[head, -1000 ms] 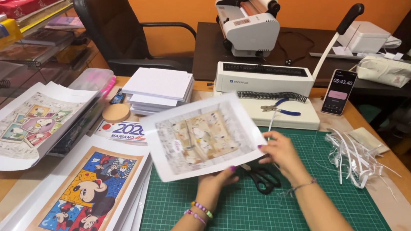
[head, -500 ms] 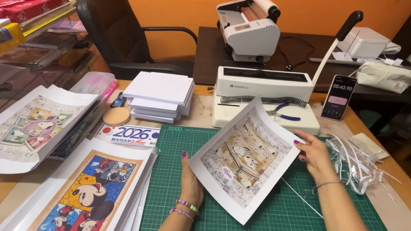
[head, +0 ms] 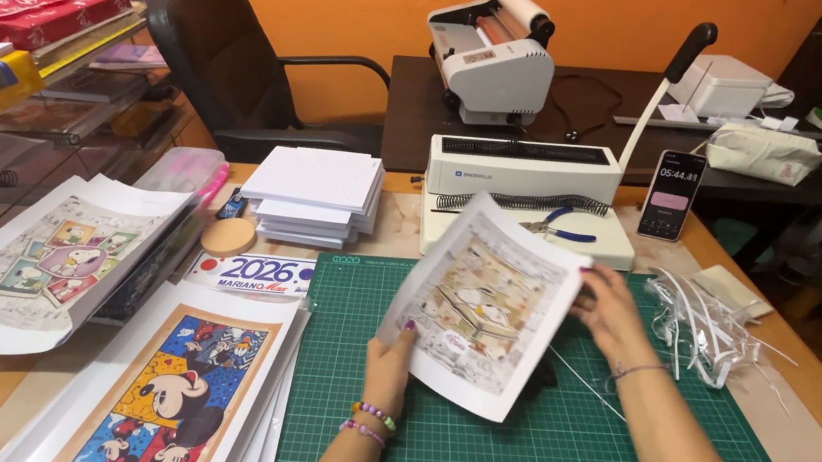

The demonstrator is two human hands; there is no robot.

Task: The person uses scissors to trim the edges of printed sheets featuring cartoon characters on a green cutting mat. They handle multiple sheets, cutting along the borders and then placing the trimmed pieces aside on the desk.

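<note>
A glossy printed sheet (head: 479,303) with a beige cartoon picture is held tilted above the green cutting mat (head: 530,453). My left hand (head: 391,358) grips its lower left edge from behind, thumb on the front. My right hand (head: 609,310) holds its right edge near the upper corner. A dark object, likely scissors (head: 542,379), lies on the mat mostly hidden under the sheet.
A white binding machine (head: 527,172) with blue-handled pliers (head: 557,225) stands behind the mat. A phone (head: 673,194) leans at its right. Plastic trimmings (head: 698,324) lie to the right. White paper stacks (head: 319,192) and cartoon prints (head: 165,388) sit left. A laminator (head: 493,58) is on the back desk.
The sheet went from lying flat in both hands to being lifted and turned upright. The scissors left my right hand and now lie under the sheet.
</note>
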